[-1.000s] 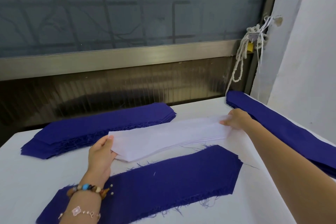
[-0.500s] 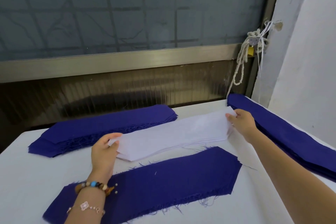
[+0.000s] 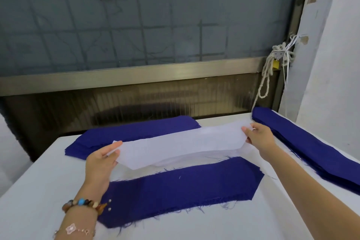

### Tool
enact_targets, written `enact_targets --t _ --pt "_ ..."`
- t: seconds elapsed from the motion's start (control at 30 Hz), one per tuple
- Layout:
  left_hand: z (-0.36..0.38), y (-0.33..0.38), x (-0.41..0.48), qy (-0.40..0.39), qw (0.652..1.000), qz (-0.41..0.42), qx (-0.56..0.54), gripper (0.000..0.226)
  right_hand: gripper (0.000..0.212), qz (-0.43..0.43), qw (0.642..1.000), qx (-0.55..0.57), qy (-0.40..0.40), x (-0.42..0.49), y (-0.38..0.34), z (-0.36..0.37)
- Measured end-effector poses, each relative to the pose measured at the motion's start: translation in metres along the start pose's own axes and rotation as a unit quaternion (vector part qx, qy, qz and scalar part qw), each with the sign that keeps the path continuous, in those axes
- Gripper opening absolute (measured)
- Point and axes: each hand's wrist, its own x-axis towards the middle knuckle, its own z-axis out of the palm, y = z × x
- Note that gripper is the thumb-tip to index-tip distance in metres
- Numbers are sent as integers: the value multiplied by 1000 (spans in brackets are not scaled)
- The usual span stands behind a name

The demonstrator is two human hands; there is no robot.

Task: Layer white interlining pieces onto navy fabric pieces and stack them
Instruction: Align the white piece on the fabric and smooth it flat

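Interlining piece [image 3: 181,148] hangs over white table [image 3: 39,191] beside window [image 3: 136,25]

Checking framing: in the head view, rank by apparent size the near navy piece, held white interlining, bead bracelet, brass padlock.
1. near navy piece
2. white interlining (the navy lies nearer the camera, so this pair is unsure)
3. bead bracelet
4. brass padlock

Soft, diffuse light falls brightly on the white worktop [image 3: 194,226] and the right wall [image 3: 335,64], and casts a faint shadow beneath the lifted white interlining piece [image 3: 181,146]. The wide-angle lens bows the window frame [image 3: 136,76], whose metal shows a dull sheen. Detail is slightly soft throughout.
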Motion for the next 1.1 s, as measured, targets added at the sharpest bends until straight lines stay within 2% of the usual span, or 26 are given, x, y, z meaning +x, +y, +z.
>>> enact_targets --t 0.17,0.33,0.6,0.87,1.1 --pt "-36 1 -25 9 1000 -4 15 31 22 -3 999 -30 -24 -31 5 3" --pt "-61 -7 -49 -5 1000 -13 23 28 23 -8 998 -45 -37 -56 17 -2" --pt "-69 -27 -62 -22 999 -46 20 28 29 -54 989 -129 -40 -84 38 -9" --pt "-68 -42 -67 -22 997 1 79 29 27 -120 977 -174 -36 -99 43 -14" --pt "-66 -40 -69 0 989 33 145 28 31 -133 974 -182 -28 -102 46 -16"
